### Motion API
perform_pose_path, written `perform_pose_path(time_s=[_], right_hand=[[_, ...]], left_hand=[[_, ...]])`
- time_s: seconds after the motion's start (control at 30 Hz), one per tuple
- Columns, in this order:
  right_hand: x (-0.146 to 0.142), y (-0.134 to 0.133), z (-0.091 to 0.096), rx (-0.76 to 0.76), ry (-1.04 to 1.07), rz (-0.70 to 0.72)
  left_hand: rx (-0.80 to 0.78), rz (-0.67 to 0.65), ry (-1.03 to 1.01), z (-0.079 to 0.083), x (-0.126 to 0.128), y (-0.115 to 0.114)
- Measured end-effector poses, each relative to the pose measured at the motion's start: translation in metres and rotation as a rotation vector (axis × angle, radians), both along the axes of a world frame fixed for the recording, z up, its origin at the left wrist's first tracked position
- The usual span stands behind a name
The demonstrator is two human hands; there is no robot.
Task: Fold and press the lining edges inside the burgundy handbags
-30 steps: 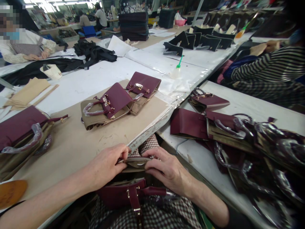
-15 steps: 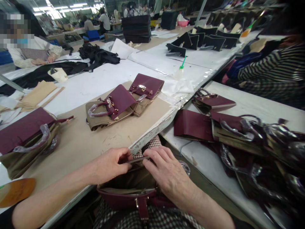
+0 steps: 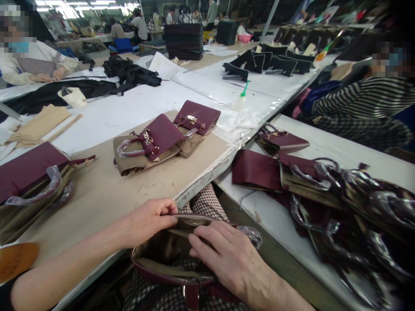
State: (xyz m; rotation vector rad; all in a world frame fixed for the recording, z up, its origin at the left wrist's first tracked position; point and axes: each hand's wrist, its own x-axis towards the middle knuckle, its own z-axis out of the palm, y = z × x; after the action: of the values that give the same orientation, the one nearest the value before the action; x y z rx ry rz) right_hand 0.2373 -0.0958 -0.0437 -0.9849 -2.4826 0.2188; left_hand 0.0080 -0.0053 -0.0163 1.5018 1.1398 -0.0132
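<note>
A burgundy handbag (image 3: 162, 271) with an olive lining sits on my lap, its mouth facing up and spread apart. My left hand (image 3: 157, 218) is closed on the far rim at its left end, thumb inside and fingers curled over the edge. Over the right part of the mouth lies my right hand (image 3: 227, 252), fingers stretched out and reaching in against the lining; its fingertips hold nothing that I can see. A strap with gold-coloured metal (image 3: 191, 296) hangs from the near side. A plastic-wrapped handle (image 3: 251, 235) shows beyond my right hand.
Two burgundy bags (image 3: 162, 136) lie on brown paper ahead, and another bag (image 3: 32, 170) is at left. Many wrapped bags (image 3: 311, 177) are heaped on the right-hand table. A glue bottle (image 3: 241, 101) stands farther back. Co-workers sit at left and right.
My right hand has come off the far rim and moved into the bag's mouth. My left hand keeps its hold on the rim. The view has shifted slightly.
</note>
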Motion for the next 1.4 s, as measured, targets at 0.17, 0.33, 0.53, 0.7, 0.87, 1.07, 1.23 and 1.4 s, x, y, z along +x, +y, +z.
perform_pose_path(time_s=[0.17, 0.33, 0.53, 0.7, 0.87, 1.07, 1.23, 1.4], right_hand=[[-0.006, -0.002, 0.003, -0.071, 0.066, -0.123], [-0.016, 0.017, 0.004, -0.137, 0.035, -0.251], [-0.019, 0.023, 0.001, -0.171, 0.038, -0.228], [-0.018, 0.022, -0.004, -0.182, 0.109, -0.148], [-0.018, 0.021, -0.007, -0.183, 0.107, -0.17], [-0.019, 0.022, -0.001, -0.112, 0.083, -0.161], [-0.019, 0.03, 0.001, -0.036, 0.078, -0.123], [-0.02, 0.033, 0.0, 0.022, 0.05, -0.055]], left_hand=[[0.015, -0.013, 0.001, -0.001, 0.002, -0.003], [0.13, -0.06, 0.066, 0.007, 0.003, -0.005], [0.168, -0.104, 0.062, 0.011, 0.001, -0.008], [0.124, -0.13, -0.001, 0.011, 0.004, -0.01], [0.138, -0.123, 0.023, 0.009, 0.005, -0.008], [0.157, -0.096, 0.059, 0.006, 0.004, -0.008], [0.174, -0.099, 0.065, 0.008, 0.005, -0.008], [0.186, -0.131, 0.08, 0.016, 0.004, -0.009]])
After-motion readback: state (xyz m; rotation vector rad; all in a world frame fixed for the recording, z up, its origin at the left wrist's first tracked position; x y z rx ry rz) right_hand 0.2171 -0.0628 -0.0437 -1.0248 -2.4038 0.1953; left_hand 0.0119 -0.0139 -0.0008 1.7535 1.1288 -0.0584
